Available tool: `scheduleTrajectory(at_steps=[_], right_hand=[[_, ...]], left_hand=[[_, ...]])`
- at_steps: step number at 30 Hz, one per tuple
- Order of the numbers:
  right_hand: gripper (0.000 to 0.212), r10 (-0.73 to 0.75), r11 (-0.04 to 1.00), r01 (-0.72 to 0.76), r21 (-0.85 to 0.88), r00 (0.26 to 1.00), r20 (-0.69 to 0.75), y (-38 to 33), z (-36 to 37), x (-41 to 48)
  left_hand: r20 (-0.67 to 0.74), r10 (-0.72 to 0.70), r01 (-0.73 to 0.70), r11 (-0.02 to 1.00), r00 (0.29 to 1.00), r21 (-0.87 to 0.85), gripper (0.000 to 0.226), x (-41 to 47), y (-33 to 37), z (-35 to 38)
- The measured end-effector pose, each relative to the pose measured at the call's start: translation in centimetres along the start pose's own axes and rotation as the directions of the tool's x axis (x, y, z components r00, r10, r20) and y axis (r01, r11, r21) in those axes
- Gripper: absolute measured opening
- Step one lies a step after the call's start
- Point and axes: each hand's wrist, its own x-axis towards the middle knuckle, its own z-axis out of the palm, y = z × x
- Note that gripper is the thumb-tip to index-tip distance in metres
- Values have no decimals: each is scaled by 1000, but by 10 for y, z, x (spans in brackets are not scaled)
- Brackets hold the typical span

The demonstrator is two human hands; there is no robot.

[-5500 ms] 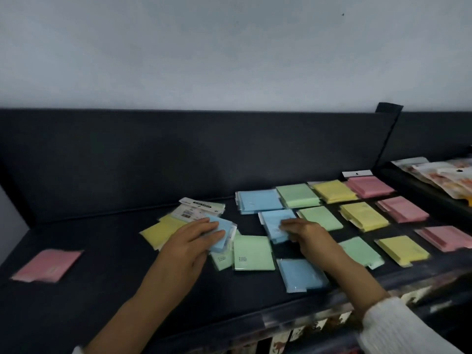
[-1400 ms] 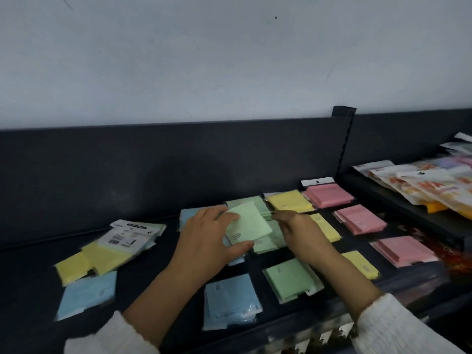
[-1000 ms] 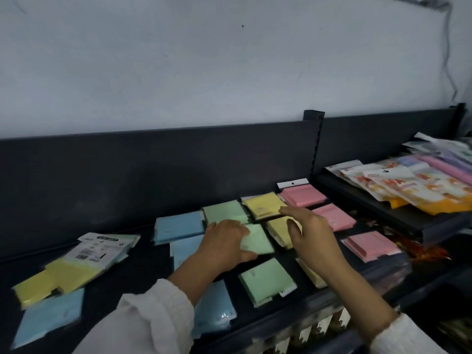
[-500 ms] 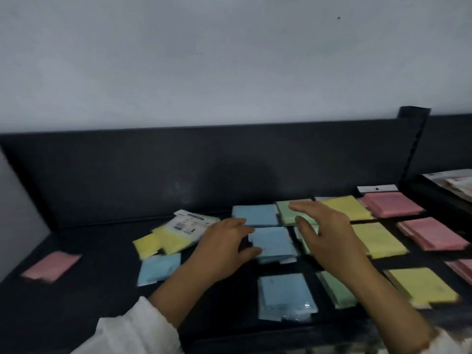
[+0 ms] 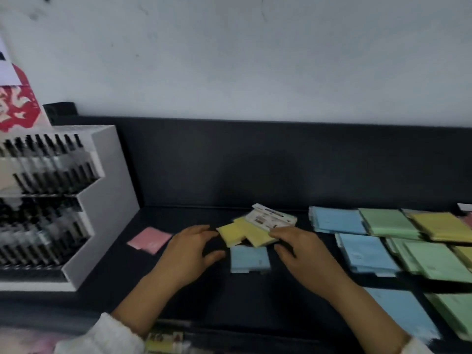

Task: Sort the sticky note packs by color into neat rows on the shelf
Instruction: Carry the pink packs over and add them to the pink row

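Yellow packs (image 5: 240, 235) are lying on the shelf (image 5: 229, 302) between the left grip (image 5: 189, 251) and right grip (image 5: 304, 251), both hovering with fingers apart, holding nothing.

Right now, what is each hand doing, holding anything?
Left hand: open, holding nothing, beside the loose yellow sticky note packs.
Right hand: open, fingertips at those packs, gripping nothing.
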Motion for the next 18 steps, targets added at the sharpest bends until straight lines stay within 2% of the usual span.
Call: scheduleTrajectory(at_steps=[4, 7, 10, 13, 18], right_hand=[[45, 98, 995, -91, -49, 980, 170, -23, 26, 14], [54, 173, 984, -159, -79, 959, 224, -37, 44, 19], [58, 264, 963, -249, -102, 948, 176, -44, 64, 19], [58, 291, 946, -271, -179, 952, 97, -51, 83, 18], [66, 329, 909, -298, -290, 942, 62, -68, 102, 27]], left_hand=[[51, -86, 87, 996, 995, -20, 65, -7, -47, -10], [92, -185, 183, 983, 978, 30, 74, -9, -80, -15], [161, -293, 288, 956, 942, 52, 84, -8, -106, -14], [195, -323, 322, 946, 926, 38, 80, -7, -122, -8], [39, -233, 230, 971, 972, 62, 58, -6, -136, -3]])
